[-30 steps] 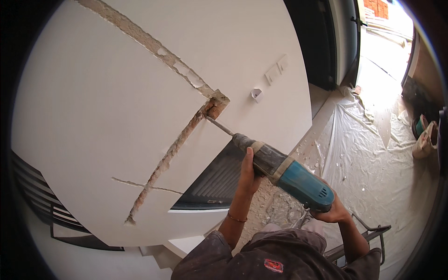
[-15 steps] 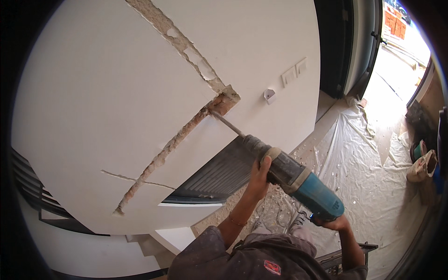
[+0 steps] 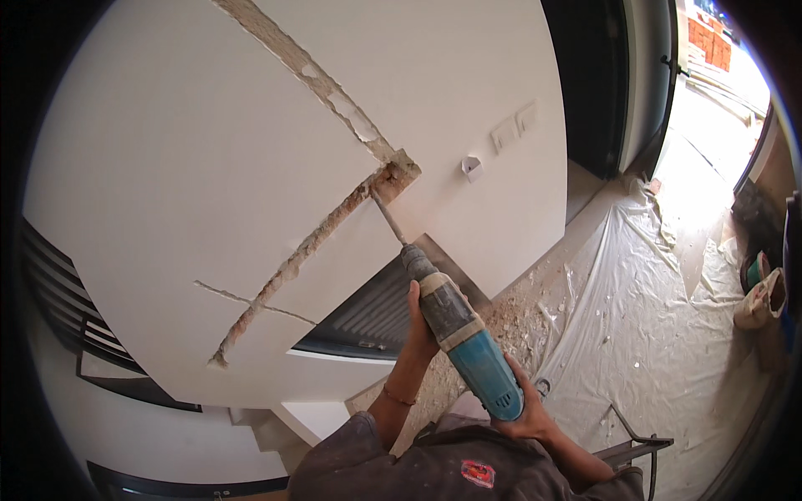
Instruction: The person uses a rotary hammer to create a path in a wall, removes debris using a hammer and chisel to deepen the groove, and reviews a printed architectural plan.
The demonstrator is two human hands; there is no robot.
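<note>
I hold a blue and grey rotary hammer [image 3: 462, 344] with both hands. My left hand [image 3: 420, 323] grips its grey front barrel. My right hand [image 3: 524, 412] wraps the blue rear handle. Its chisel bit [image 3: 387, 215] points up and left, with the tip at the square hole [image 3: 398, 173] in the white wall [image 3: 167, 167]. Two rough chased grooves meet at that hole: one groove [image 3: 301, 63] runs up and left, the other groove [image 3: 292, 265] runs down and left.
A dark louvred grille [image 3: 372, 313] sits under the tool. Rubble [image 3: 510, 317] lies at the wall's foot, beside clear plastic sheeting [image 3: 652, 317] over the floor. Wall switches [image 3: 511, 127], a small white box [image 3: 472, 167], an open doorway [image 3: 710, 108] and bags [image 3: 756, 301] are to the right.
The view has shifted, so the wall hole and grooves sit further right. The hammer now points more steeply upward, and its bit stays at the hole. Both hands keep their grip.
</note>
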